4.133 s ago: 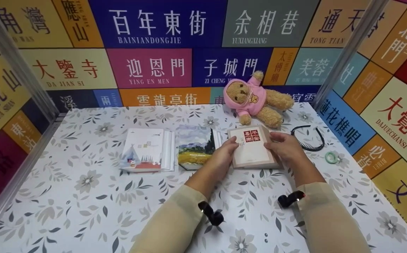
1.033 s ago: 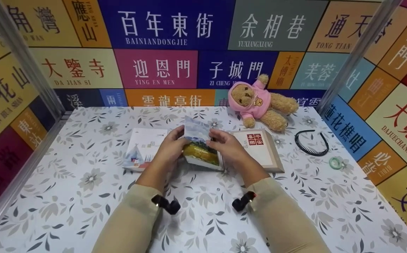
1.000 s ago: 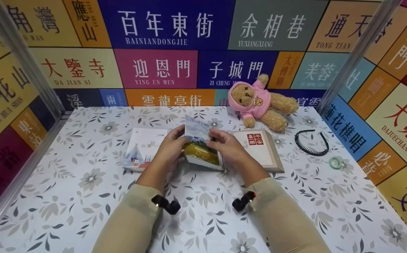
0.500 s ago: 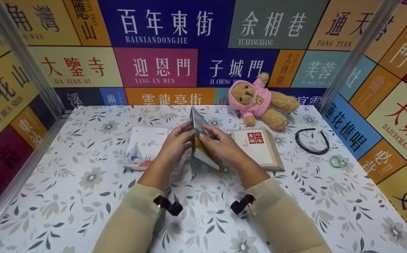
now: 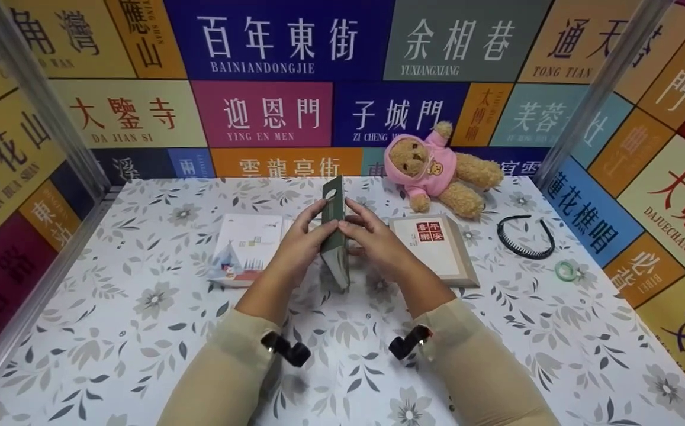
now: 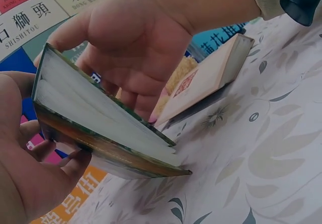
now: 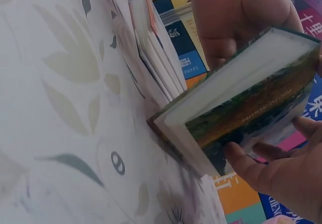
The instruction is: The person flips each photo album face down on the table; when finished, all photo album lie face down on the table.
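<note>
Your left hand (image 5: 304, 239) and right hand (image 5: 372, 239) clasp the green painted-cover hardback book (image 5: 335, 236) upright on the floral table (image 5: 141, 331) between two flat books. It looks stiff, fairly light; grip both covers mid-height.

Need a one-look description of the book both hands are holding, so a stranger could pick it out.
Start at the floral table and go to its middle, in front of the teddy bear. Between the white book and the beige book with a red seal, the left hand and right hand grip the painted-cover book. Its neighbours lie flat; it alone stands on edge.
</note>
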`<state>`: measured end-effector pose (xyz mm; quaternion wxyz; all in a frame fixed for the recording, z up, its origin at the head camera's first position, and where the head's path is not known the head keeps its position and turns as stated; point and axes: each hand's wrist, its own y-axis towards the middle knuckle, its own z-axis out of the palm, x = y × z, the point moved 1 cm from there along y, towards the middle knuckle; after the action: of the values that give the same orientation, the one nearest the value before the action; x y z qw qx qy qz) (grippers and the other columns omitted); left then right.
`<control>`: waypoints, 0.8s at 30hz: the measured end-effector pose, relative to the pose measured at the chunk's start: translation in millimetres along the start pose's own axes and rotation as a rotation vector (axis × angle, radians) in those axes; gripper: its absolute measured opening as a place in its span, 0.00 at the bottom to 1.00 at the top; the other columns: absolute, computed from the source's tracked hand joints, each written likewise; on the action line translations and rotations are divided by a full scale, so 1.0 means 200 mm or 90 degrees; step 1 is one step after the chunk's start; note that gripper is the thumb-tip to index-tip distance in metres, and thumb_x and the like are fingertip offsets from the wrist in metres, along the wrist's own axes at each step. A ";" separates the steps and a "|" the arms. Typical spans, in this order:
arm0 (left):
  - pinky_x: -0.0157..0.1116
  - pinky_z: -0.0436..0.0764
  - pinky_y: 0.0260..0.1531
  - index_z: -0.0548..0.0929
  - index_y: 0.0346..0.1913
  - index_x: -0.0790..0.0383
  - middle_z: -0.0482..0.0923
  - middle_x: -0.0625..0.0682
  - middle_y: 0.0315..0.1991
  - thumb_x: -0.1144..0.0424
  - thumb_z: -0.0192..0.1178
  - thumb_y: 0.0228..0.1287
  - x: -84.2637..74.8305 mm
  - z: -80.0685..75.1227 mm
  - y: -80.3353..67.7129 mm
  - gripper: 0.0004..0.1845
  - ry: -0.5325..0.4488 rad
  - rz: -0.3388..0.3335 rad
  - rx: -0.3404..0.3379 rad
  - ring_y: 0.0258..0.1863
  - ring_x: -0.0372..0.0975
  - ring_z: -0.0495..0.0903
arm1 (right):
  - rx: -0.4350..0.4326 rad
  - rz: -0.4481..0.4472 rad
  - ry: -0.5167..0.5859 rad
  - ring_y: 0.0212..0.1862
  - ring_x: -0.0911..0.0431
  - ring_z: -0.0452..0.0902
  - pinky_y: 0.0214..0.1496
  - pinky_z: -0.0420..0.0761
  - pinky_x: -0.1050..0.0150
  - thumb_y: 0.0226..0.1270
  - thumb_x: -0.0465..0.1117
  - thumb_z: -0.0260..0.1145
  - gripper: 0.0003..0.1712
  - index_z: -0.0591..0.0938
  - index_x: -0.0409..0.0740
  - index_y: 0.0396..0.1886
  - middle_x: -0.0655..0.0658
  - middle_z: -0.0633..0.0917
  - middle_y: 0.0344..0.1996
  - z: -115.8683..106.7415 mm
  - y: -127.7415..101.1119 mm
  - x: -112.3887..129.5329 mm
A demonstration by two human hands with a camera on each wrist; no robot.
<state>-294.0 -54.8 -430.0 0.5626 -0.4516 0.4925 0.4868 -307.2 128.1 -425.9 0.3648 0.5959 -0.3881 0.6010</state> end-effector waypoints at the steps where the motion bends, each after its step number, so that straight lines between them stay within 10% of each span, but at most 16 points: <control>1: 0.46 0.75 0.75 0.65 0.84 0.49 0.58 0.50 0.86 0.55 0.65 0.76 0.00 0.00 0.00 0.37 -0.007 -0.003 0.000 0.76 0.47 0.71 | 0.003 0.008 0.014 0.82 0.39 0.64 0.81 0.69 0.36 0.84 0.48 0.59 0.43 0.52 0.59 0.90 0.36 0.60 0.83 -0.01 0.00 -0.01; 17: 0.47 0.75 0.77 0.61 0.85 0.57 0.58 0.52 0.86 0.63 0.57 0.79 0.04 -0.01 0.03 0.36 -0.119 -0.044 0.018 0.77 0.46 0.73 | -0.008 0.005 0.009 0.66 0.47 0.81 0.76 0.77 0.40 0.80 0.41 0.61 0.41 0.59 0.65 0.87 0.41 0.60 0.84 -0.06 0.02 -0.02; 24: 0.50 0.73 0.78 0.66 0.83 0.58 0.62 0.53 0.84 0.60 0.58 0.77 0.03 -0.01 0.02 0.34 -0.077 -0.015 0.014 0.77 0.48 0.73 | -0.015 -0.008 0.020 0.66 0.50 0.78 0.71 0.81 0.47 0.80 0.39 0.57 0.41 0.59 0.62 0.88 0.40 0.62 0.83 -0.06 0.02 -0.02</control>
<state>-298.3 -55.5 -436.5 0.6022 -0.4208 0.4573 0.5012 -315.7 138.4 -429.5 0.3813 0.5846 -0.3860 0.6032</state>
